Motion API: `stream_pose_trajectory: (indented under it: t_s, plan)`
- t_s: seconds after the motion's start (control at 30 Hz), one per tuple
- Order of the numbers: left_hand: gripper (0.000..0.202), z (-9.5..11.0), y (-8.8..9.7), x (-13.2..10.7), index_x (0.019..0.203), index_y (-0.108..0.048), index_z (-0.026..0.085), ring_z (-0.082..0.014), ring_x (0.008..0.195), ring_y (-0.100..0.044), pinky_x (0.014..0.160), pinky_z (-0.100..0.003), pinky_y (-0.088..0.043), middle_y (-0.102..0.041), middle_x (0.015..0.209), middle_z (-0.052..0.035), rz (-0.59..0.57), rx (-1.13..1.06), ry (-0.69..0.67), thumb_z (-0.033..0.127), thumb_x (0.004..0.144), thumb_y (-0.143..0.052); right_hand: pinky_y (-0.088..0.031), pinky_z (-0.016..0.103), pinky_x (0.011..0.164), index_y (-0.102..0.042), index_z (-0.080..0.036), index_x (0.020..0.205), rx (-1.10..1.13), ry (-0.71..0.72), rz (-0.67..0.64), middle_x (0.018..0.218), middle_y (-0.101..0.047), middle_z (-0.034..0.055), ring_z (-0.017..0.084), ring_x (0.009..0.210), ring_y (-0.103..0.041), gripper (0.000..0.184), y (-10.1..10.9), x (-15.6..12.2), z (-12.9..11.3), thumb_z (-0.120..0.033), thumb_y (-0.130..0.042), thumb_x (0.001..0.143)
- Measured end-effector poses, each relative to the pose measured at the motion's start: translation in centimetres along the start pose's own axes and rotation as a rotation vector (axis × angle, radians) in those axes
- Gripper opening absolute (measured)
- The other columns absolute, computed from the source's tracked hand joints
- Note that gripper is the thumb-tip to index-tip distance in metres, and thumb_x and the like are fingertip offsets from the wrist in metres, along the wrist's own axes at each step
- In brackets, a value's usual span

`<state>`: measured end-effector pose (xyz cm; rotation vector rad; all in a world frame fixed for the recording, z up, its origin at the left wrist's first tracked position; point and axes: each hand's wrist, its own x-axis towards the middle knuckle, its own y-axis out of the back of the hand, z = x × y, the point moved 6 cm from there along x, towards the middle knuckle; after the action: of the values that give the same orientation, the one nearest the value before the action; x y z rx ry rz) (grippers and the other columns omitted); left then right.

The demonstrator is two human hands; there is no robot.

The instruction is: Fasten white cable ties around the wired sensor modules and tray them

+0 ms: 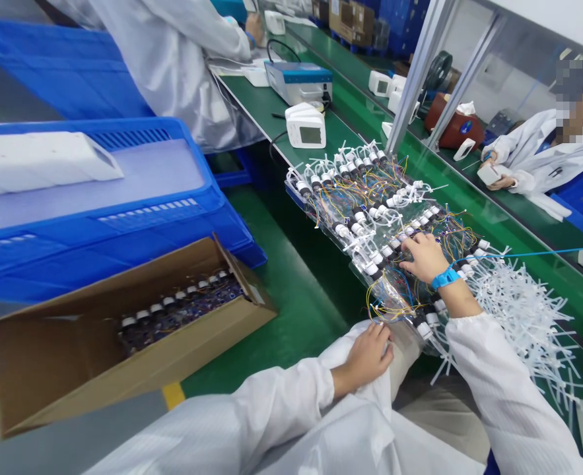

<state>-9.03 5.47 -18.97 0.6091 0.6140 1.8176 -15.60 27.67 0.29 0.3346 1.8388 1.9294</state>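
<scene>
My right hand point(426, 259) reaches over a clear plastic tray point(405, 333) with its fingers apart, at a row of small motor-like cylinders point(372, 269) with black bodies and white ends. Thin coloured wires point(387, 300) trail from them. What lies under the right fingertips is partly hidden. Near the tray's close edge, above my lap, my left hand point(369, 354) has its fingers stretched toward the tray and loosely spread. White zip ties point(365, 241) loop around many of the cylinders. Further trays of the same wired parts point(350, 188) lie behind.
A heap of loose white zip ties point(523, 316) lies right of my right arm. White display devices point(306, 126) and a blue-grey instrument point(298, 80) stand farther along the bench. At left are a cardboard box point(137, 369) of parts and blue crates point(172, 221). Co-workers point(543, 155) sit nearby.
</scene>
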Motion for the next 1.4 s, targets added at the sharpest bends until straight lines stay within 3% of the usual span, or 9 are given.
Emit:
stream_pose_trajectory:
  t_s: [0.17,0.27,0.43,0.57,0.73,0.9,1.1,1.23,1.4]
  plan:
    - [0.017,-0.1,0.0,0.0,0.111,-0.062,0.023,-0.0306,0.11,-0.064,0.094,-0.046,-0.054,-0.069,0.113,-0.0087,0.02,-0.021,-0.011,0.014,0.097,-0.061,-0.052,0.051,0.103,-0.081,-0.022,0.114,-0.038,-0.022,-0.003,0.136,-0.066,0.0189,0.042,0.133,-0.055,0.018,0.4,-0.2,-0.2,-0.03,-0.072,0.101]
    - [0.018,-0.1,0.1,0.0,0.112,-0.062,0.024,-0.0303,0.11,-0.064,0.095,-0.046,-0.054,-0.069,0.113,-0.0082,0.031,-0.027,-0.014,0.014,0.097,-0.061,-0.052,0.052,0.104,-0.083,-0.022,0.11,-0.053,-0.033,-0.012,0.139,-0.066,0.0188,0.043,0.136,-0.053,0.018,0.8,-0.3,-0.6,-0.027,-0.067,0.102]
    - [0.017,-0.1,0.0,0.0,0.112,-0.062,0.023,-0.0309,0.112,-0.064,0.096,-0.046,-0.054,-0.068,0.113,-0.0086,0.017,-0.016,-0.022,0.015,0.097,-0.062,-0.049,0.057,0.11,-0.086,-0.024,0.109,-0.077,-0.023,-0.046,0.145,-0.066,0.0187,0.044,0.14,-0.049,0.019,1.2,-0.1,-1.4,-0.038,-0.076,0.102]
    - [0.017,-0.1,-0.1,0.0,0.112,-0.062,0.023,-0.0314,0.112,-0.064,0.097,-0.047,-0.055,-0.068,0.115,-0.0093,0.008,-0.015,-0.015,0.015,0.097,-0.061,-0.05,0.054,0.106,-0.088,-0.024,0.096,-0.013,0.022,0.014,0.135,-0.072,0.0163,0.042,0.136,-0.053,0.018,1.8,0.7,-0.9,-0.035,-0.074,0.101]
    - [0.016,0.0,-0.1,0.1,0.112,-0.062,0.023,-0.0311,0.111,-0.064,0.096,-0.047,-0.055,-0.068,0.114,-0.0092,0.01,-0.022,-0.022,0.015,0.097,-0.061,-0.051,0.041,0.095,-0.085,-0.023,0.078,0.357,-0.026,0.149,0.102,-0.08,0.0089,0.029,0.103,-0.069,0.017,2.7,1.9,1.7,-0.032,-0.078,0.09]
    - [0.016,-0.1,-0.1,0.1,0.111,-0.061,0.023,-0.0306,0.109,-0.065,0.093,-0.046,-0.055,-0.069,0.113,-0.0088,0.006,-0.014,-0.023,0.016,0.097,-0.061,-0.047,0.036,0.074,-0.08,-0.023,0.069,0.875,-0.184,0.256,0.069,-0.07,0.0001,0.023,0.074,-0.063,0.024,3.3,1.8,4.1,-0.045,-0.082,0.08]
    - [0.017,-0.1,-0.1,0.2,0.11,-0.061,0.024,-0.0304,0.109,-0.064,0.093,-0.046,-0.055,-0.068,0.111,-0.0084,0.028,-0.032,-0.028,0.014,0.096,-0.061,-0.049,0.034,0.071,-0.079,-0.024,0.078,1.221,-0.141,0.419,0.074,-0.071,-0.0003,0.019,0.071,-0.059,0.028,5.1,1.2,4.9,-0.052,-0.085,0.078]
    - [0.017,-0.1,-0.1,0.2,0.11,-0.061,0.024,-0.0304,0.11,-0.064,0.094,-0.046,-0.055,-0.068,0.112,-0.0084,0.035,-0.027,-0.032,0.014,0.097,-0.061,-0.055,0.034,0.075,-0.078,-0.026,0.082,1.345,-0.094,0.502,0.081,-0.073,0.0001,0.019,0.077,-0.064,0.031,6.4,1.2,5.3,-0.055,-0.089,0.082]
    - [0.016,-0.1,-0.1,0.1,0.11,-0.06,0.024,-0.0306,0.11,-0.064,0.094,-0.046,-0.055,-0.068,0.111,-0.0083,0.03,-0.025,-0.032,0.014,0.097,-0.06,-0.062,0.035,0.082,-0.08,-0.026,0.091,1.459,-0.08,0.569,0.087,-0.078,0.001,0.02,0.085,-0.073,0.038,8.2,1.0,5.8,-0.058,-0.096,0.077]
